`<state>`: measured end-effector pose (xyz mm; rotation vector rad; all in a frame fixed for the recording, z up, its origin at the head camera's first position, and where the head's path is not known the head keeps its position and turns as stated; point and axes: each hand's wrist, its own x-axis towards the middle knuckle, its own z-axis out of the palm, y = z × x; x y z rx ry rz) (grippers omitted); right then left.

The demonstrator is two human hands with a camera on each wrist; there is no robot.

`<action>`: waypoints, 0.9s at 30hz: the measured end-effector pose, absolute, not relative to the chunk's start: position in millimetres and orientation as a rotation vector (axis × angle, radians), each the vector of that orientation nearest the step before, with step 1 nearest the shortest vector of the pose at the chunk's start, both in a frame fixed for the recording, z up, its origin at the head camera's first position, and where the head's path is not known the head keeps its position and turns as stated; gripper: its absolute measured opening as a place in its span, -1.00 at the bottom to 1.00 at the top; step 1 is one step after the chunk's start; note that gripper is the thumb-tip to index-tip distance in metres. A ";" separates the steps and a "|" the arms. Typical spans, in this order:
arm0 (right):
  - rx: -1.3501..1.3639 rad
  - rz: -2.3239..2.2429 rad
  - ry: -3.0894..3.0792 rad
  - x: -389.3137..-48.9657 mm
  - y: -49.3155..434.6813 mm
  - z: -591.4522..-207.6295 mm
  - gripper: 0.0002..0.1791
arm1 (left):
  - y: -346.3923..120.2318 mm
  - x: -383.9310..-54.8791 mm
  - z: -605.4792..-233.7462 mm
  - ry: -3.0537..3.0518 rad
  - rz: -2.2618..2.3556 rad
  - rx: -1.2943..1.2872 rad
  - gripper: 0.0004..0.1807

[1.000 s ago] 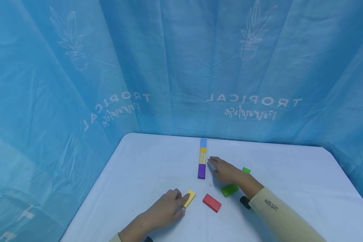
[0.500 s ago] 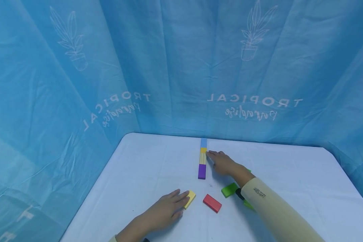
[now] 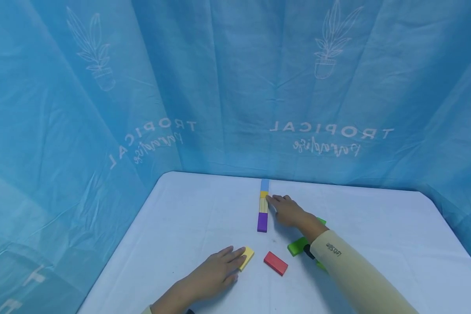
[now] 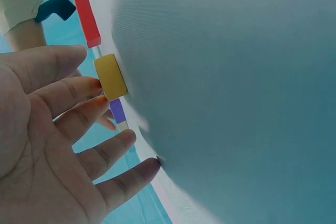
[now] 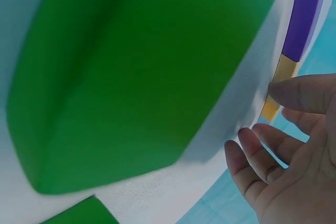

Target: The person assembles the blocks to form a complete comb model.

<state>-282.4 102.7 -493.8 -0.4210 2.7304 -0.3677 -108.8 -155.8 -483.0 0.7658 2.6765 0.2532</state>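
My left hand (image 3: 213, 272) rests its fingertips on a yellow block (image 3: 249, 256) lying on the table; in the left wrist view the fingers are stretched out, two reaching the block's side. Farther off, several blocks form a straight row: light blue (image 3: 264, 185), orange-yellow (image 3: 264, 194), pale wood-coloured (image 3: 263, 205), then purple (image 3: 262, 222) at the near end. My right hand (image 3: 290, 212) lies along the row's right side, fingertips right at the pale and orange-yellow blocks. Its fingers are loosely bent in the right wrist view, with the thumb (image 5: 299, 93) overlapping the row.
A red block (image 3: 275, 263) lies between the two arms. Green blocks (image 3: 297, 247) lie beneath and beside the right forearm, partly hidden by it; one green block (image 5: 142, 72) looms large in the right wrist view. A blue curtain (image 3: 235, 87) hangs behind the white table (image 3: 204, 209).
My right hand has moved slightly away and left, up to the row's side. My left fingers have spread and flattened over the yellow block, which stays in place.
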 end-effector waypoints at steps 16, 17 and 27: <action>-0.462 -0.344 2.736 -276.3 103.6 -494.4 -0.27 | -156.0 -106.5 -485.2 2.703 0.254 0.801 -0.39; -0.460 -0.343 2.738 -276.1 103.5 -494.6 -0.27 | -156.2 -106.5 -485.3 2.703 0.257 0.801 -0.39; -0.465 -0.336 2.747 -274.9 102.9 -495.6 -0.28 | -155.5 -106.6 -486.5 2.702 0.256 0.802 -0.39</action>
